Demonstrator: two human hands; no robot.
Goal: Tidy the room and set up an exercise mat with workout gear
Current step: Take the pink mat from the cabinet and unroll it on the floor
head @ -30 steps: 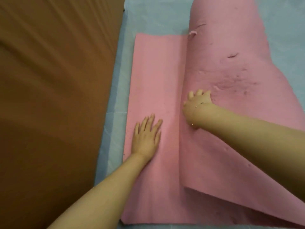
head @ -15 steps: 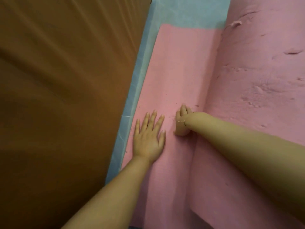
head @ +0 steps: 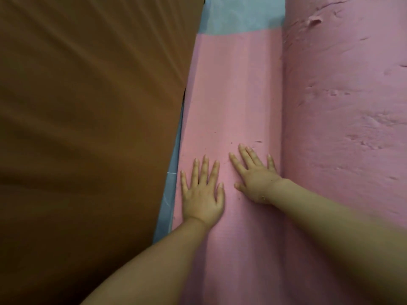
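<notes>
Hands pressing flat on pink mat point(head: 233, 95), unrolling it across blue floor point(head: 242, 16). Left hand point(head: 201, 194) lying palm down at 6 o'clock of the flat strip, fingers point(head: 204, 168) straight and spread, gripping nothing. Right hand point(head: 256, 179) lying just beside it toward 3 o'clock, fingers straight and fanned toward 11 o'clock, also holding nothing, little finger nearly touching roll point(head: 343, 128). Roll standing thick along the right, from 12 to 5 o'clock, its surface nicked and dented. Brown sheet point(head: 88, 128) filling the whole left side, from 7 to 12 o'clock, crowding the mat's left edge.

Doing this step well probably meaning: keeping the left palm pinning the flat strip, pushing the roll toward 3 o'clock evenly along its length, smoothing ridges outward, keeping the edge parallel to the brown sheet. Mat sitting directly under both palms, its flat part stretching ahead of the fingertips to 12 o'clock.
</notes>
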